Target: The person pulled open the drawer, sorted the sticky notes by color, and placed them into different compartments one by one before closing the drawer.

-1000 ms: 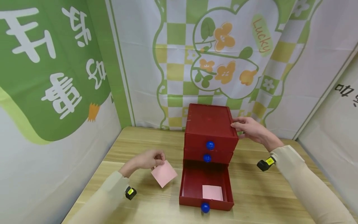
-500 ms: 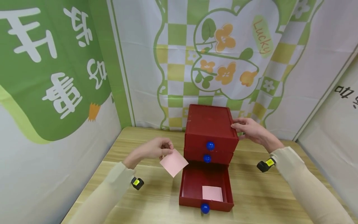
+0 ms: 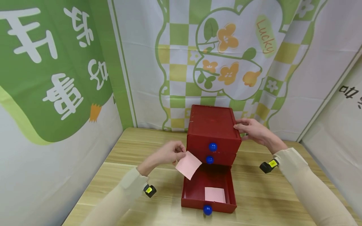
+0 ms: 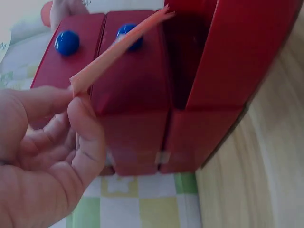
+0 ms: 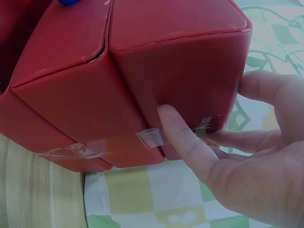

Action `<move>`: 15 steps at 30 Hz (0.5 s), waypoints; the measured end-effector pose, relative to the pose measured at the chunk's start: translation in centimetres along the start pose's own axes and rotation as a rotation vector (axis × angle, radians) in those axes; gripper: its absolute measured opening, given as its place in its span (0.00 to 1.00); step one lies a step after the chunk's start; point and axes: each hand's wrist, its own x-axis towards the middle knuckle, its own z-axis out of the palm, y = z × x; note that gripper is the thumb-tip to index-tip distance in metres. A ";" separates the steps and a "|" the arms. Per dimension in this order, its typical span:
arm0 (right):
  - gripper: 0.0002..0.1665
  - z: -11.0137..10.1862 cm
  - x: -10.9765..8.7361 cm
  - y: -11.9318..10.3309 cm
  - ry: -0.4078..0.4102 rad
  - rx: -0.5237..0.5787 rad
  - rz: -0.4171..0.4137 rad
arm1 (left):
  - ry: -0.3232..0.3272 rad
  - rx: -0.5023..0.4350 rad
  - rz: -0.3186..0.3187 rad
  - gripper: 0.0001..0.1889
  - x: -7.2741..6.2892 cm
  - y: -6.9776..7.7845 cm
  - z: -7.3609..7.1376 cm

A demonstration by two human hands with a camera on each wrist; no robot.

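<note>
My left hand (image 3: 168, 153) pinches a pink paper square (image 3: 189, 165) by one corner, thumb against fingers. In the head view the paper hangs tilted over the left edge of an open bottom drawer (image 3: 195, 185). Seen from the left wrist, the paper (image 4: 118, 50) is edge-on in front of the red drawer box (image 4: 133, 80). Inside the drawer lies a second pink square (image 3: 215, 194). My right hand (image 3: 254, 130) rests at the rear right side of the red drawer box (image 3: 213, 122). In the right wrist view, fairly straight fingers (image 5: 190, 147) touch its side and top edge.
Blue round knobs mark the drawers: top (image 3: 213, 147), middle (image 3: 210, 159) and bottom (image 3: 207, 210). The upper two drawers are closed. The box stands on a wooden table (image 3: 260, 188), close to a patterned cloth backdrop (image 3: 178, 75). A green-and-white wall (image 3: 93, 78) rises on the left.
The left hand has moved right with the pink square, first rising, bringing it from beside the drawer to above its left edge. The right hand and the box look unmoved.
</note>
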 end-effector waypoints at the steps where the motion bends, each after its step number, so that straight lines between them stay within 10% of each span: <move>1: 0.42 0.0 0.0 0.0 0.000 -0.002 0.000 | 0.016 0.002 -0.015 0.02 0.1 0.0 0.4; 15: 0.41 0.0 0.1 0.1 0.001 0.005 -0.011 | 0.139 0.342 -0.047 0.07 0.6 0.5 5.6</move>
